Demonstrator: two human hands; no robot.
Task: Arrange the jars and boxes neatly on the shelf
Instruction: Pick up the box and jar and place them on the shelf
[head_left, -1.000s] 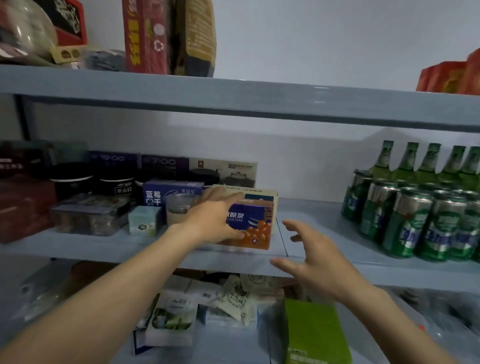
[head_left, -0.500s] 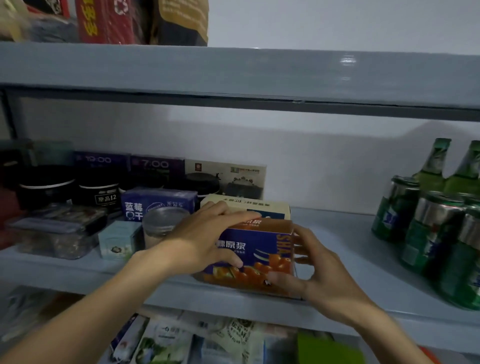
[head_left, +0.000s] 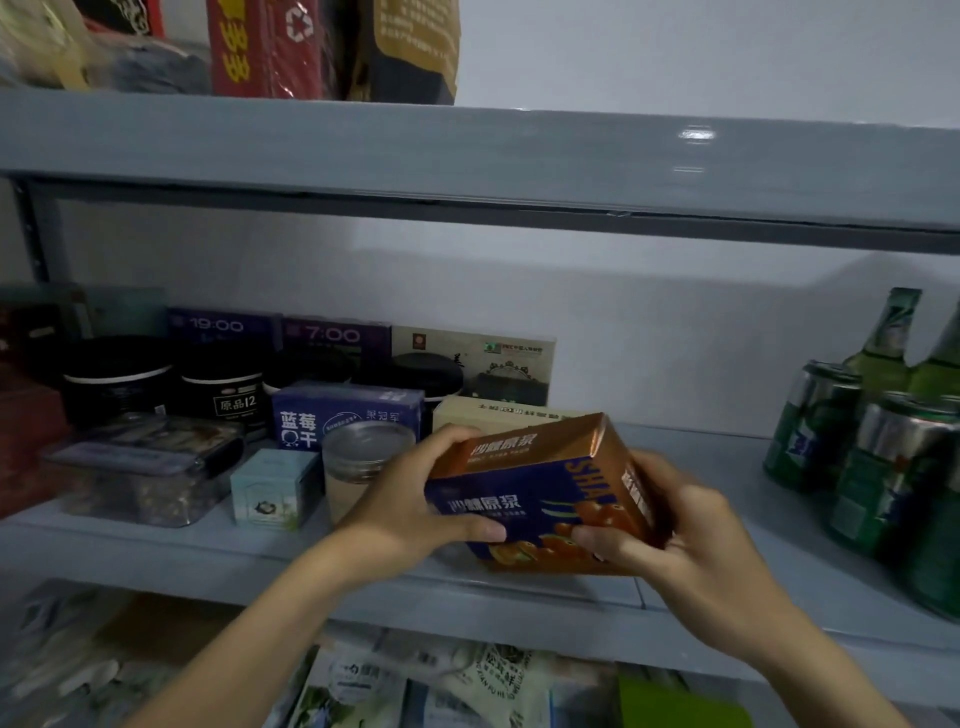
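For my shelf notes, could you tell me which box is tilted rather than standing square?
The orange-and-blue cardboard box, gripped by both hands; the others rest flat.

The blue-and-orange cardboard box (head_left: 540, 493) no longer sits flat on the grey metal shelf (head_left: 727, 587) — it is lifted and tilted, its orange top face turned up toward the camera. The right hand (head_left: 680, 540), open and apart a second ago, now grips its right end — the left hand (head_left: 410, 504) holds the other end.
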